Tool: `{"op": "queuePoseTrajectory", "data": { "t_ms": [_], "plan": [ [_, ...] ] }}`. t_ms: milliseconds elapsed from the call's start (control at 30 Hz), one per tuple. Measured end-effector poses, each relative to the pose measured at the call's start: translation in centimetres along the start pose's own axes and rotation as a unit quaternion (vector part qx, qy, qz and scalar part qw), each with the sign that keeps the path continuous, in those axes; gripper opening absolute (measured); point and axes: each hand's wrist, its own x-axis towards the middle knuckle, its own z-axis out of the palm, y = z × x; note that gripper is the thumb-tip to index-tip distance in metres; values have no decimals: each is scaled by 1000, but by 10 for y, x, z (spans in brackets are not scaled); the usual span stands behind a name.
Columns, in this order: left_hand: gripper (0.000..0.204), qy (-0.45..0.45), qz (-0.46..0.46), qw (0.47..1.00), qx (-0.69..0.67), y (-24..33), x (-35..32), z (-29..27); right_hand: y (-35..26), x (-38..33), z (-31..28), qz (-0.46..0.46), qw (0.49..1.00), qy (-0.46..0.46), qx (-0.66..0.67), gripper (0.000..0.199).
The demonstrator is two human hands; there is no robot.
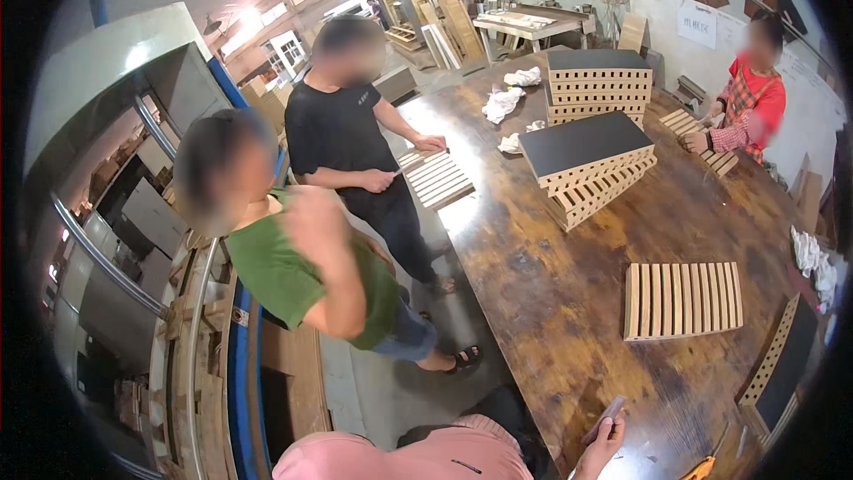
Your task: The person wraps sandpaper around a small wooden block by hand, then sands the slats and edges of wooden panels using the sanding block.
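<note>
At the lower edge of the head view, my right hand (604,452) is closed round a thin, flat, greyish-brown piece (605,418). It is held over the near left edge of the brown-stained wooden table (569,302). My left hand does not show; only my pink top (418,460) is visible beside the table edge. Farther in on the tabletop lies a slatted wooden panel (682,300) with dark grooves, nearest to my right hand among the panels. An orange-handled tool (702,468) lies at the bottom edge, partly cut off.
Stacked dark-topped boards with slotted edges (586,147) stand mid-table; another (782,360) is at the right. White crumpled cloths (505,105) lie behind. Two people, in green (293,267) and black (346,133), stand left; one in red (755,98) works far right on a slatted panel.
</note>
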Motion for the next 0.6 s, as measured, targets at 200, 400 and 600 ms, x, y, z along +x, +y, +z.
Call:
{"op": "queuePoseTrajectory", "data": {
  "t_ms": [200,400,600],
  "plan": [
    [47,-35,1,999,-20,-21,13,12,11,2,-21,-138,989,39,-28,14],
    [48,-96,12,994,-51,-16,38,23,-42,-36,-33,-88,991,47,-88,37],
    [48,-171,72,978,-96,3,76,28,-60,-63,-33,11,995,104,-1,37]
  ]
}}
